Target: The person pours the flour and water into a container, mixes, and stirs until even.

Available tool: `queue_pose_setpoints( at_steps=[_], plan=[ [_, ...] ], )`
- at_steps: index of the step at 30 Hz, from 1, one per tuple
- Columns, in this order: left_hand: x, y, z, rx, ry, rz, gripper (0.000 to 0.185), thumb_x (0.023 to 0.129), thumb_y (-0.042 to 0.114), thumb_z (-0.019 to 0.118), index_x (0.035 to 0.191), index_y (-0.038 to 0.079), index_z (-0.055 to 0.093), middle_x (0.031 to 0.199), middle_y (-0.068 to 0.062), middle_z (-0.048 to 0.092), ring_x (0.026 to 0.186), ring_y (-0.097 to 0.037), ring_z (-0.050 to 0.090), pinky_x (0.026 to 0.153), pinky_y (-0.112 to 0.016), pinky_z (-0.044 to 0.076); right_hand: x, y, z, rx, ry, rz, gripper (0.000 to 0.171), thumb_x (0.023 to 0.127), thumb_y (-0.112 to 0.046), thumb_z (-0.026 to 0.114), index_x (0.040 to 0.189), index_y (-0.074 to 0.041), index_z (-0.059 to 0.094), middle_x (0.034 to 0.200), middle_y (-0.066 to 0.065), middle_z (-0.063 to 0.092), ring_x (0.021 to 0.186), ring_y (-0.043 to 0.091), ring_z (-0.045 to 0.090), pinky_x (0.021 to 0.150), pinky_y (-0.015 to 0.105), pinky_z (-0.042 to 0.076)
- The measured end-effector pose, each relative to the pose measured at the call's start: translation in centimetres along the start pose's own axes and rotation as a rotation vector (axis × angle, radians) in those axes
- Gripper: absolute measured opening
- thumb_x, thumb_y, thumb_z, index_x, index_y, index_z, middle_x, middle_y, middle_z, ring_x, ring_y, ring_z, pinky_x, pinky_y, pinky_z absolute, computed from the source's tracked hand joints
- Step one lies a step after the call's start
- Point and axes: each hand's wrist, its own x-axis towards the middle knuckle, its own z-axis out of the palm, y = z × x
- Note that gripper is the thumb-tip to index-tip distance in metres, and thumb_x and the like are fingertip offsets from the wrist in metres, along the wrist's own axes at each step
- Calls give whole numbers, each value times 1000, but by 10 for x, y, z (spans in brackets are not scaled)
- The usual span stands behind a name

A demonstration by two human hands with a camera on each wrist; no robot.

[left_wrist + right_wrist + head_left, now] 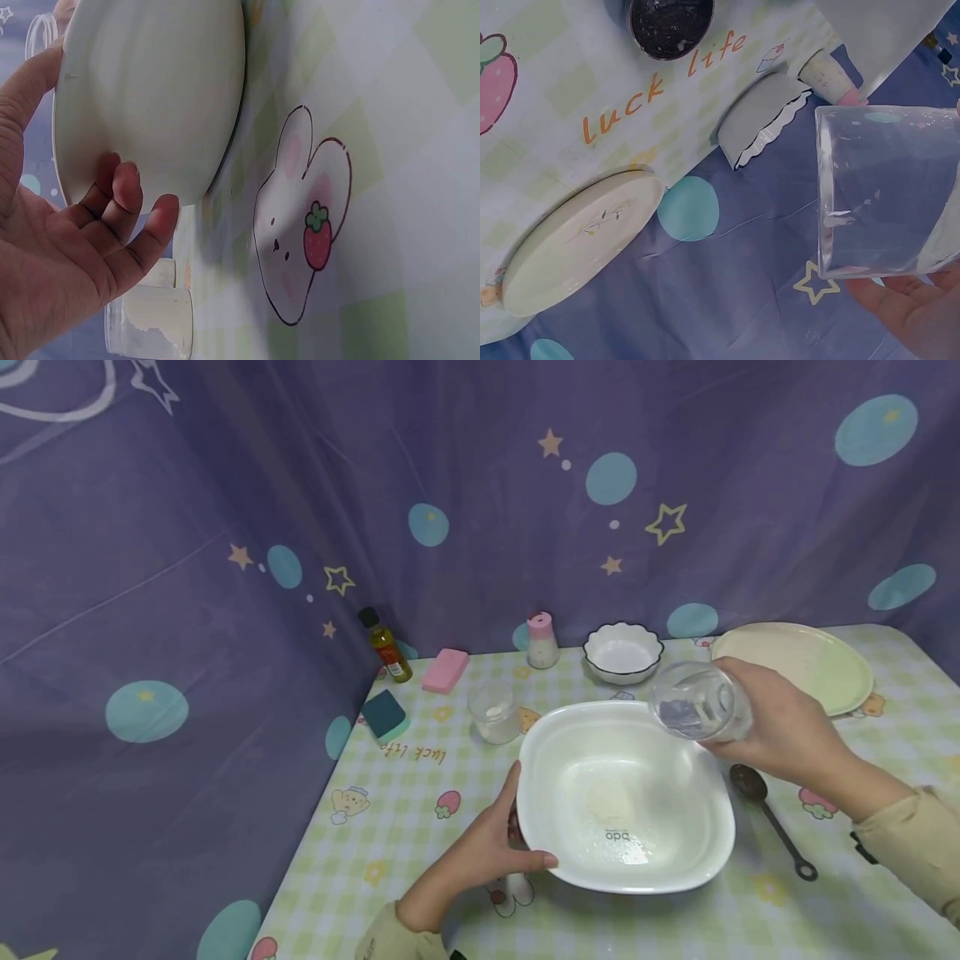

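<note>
- White and glossy, a rounded rectangular basin (675,835) stands toward the near middle of the surface, with the person's left hand (487,849) at its left side; this grip is clamped on the basin, thumb over the rim and fingers curled against the outer wall.
- The right hand (780,714) has its grip clamped around a clear, colourless cylindrical cup (693,702), which is held tilted above the basin's far right corner; whether liquid remains in it I cannot tell.
- Inside the basin, a pale cream patch (609,802) lies on the floor, just beside small dark lettering.
- Just right of the basin lies a dark ladle (748,782) with a round bowl and a ring-ended handle.
- Near the basin's far left corner is a short transparent jar (495,714) with white contents.
- Behind the basin stand a small white scalloped bowl (624,652) with a dark rim and a pink-topped shaker (542,643).
- Farther right lies an oval plate (795,664), cream shading to pale green.
- At the far left are a pink rectangular sponge (446,671), a dark-green-and-mint sponge (385,717) and an upright, black-capped bottle (390,652) of yellowish liquid.
- Green-and-white checked cloth covers the surface (420,827); a purple-blue patterned curtain (487,435) hangs behind.
</note>
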Motion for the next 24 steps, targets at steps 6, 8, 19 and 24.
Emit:
queue_pose_setpoints(
  at_steps=[6,8,19,24],
  plan=[
    [0,0,0,2,3,-2,122,79,19,83,156,28,-11,132,-23,55,103,-38,64,81,-36,56,1,-4,1,-32,5,-36,90,49,-19,91,129,-6,51,119,14,59,107,34,54,77,56,47],
    [0,-1,0,2,6,-6,122,79,19,83,156,29,-11,133,-23,54,104,-38,64,81,-36,56,1,-5,1,-42,1,-42,90,48,-19,91,129,-8,52,118,13,59,107,33,54,75,56,48],
    [0,-1,-1,-10,5,-14,122,79,20,83,156,30,-11,134,-22,54,104,-37,64,81,-36,56,2,-7,4,-76,-33,-59,91,46,-17,89,129,-11,51,114,10,59,103,31,54,69,56,49],
    [0,0,-1,-5,6,-19,123,79,19,84,156,31,-11,132,-22,55,103,-37,65,80,-35,57,2,-8,5,-89,-39,-79,91,45,-16,89,128,-11,52,109,9,60,98,29,55,68,54,49]
  ],
)
